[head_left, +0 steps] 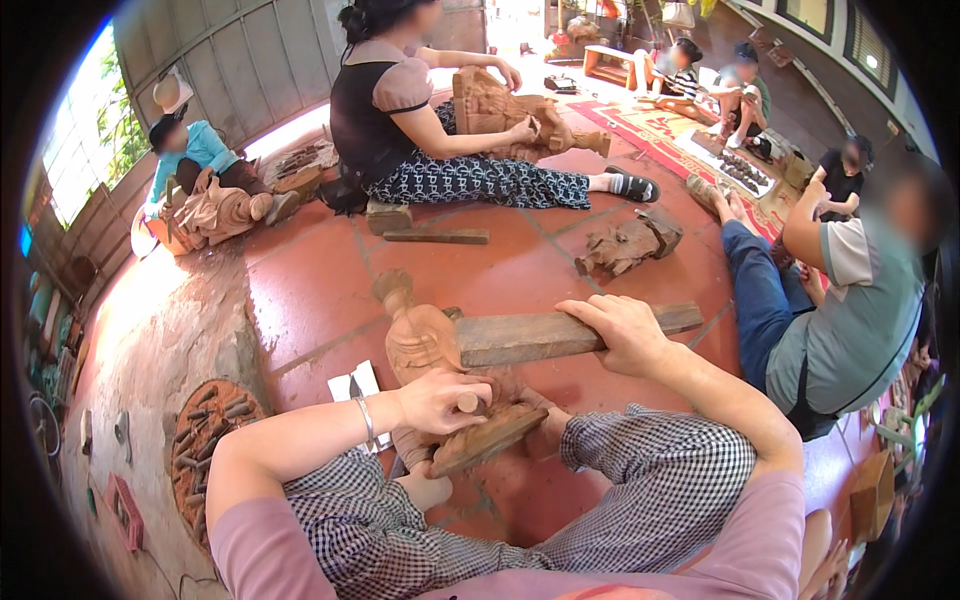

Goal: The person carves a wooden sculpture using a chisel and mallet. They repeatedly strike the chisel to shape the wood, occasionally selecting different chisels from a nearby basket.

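Note:
A reddish-brown carved wooden figure (420, 338) lies on the floor between my legs, its flat base (490, 440) toward me. My left hand (440, 405) is closed round a wooden-handled chisel (467, 403) over the lower part of the carving; its blade is hidden. In my right hand (622, 335) is a thick wooden bar (535, 338), gripped toward its right part. The bar's left end reaches beside the figure, just beyond my left hand. My bare feet are against the carving near its base.
A round tray of wooden-handled tools (205, 432) stands at left. White paper (355, 385) with a tool lies beside the carving. Ahead are another carving (630, 245) and a loose wood strip (435, 237). People sit close by in front and at right (850, 310).

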Demonstrator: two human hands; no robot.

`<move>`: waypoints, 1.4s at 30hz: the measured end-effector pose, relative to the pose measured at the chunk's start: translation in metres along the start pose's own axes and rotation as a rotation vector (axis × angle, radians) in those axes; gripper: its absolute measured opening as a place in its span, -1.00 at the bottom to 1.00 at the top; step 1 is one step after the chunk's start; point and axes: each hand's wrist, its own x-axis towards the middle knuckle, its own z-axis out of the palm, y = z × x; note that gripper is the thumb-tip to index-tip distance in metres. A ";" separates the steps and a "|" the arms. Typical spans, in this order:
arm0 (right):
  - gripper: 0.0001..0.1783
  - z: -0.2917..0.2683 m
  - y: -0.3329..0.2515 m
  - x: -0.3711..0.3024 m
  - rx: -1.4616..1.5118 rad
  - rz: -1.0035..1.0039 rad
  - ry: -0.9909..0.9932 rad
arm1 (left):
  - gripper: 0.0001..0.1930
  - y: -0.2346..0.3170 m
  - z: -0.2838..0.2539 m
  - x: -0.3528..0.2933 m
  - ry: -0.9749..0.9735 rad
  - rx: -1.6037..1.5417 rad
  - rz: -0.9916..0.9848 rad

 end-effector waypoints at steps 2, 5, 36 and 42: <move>-0.30 -0.001 -0.001 0.000 0.003 0.009 0.001 | -0.79 -0.003 0.003 0.000 0.044 -0.038 -0.011; -0.29 0.001 0.000 0.000 0.010 -0.006 0.025 | -0.77 -0.003 0.004 0.001 0.095 -0.058 -0.023; -0.53 0.018 0.017 -0.001 0.191 0.236 -0.024 | -0.68 -0.010 -0.002 0.015 0.098 -0.115 -0.246; -0.48 0.027 0.024 -0.007 0.270 0.280 -0.090 | -0.73 -0.012 0.005 0.022 0.076 -0.082 -0.240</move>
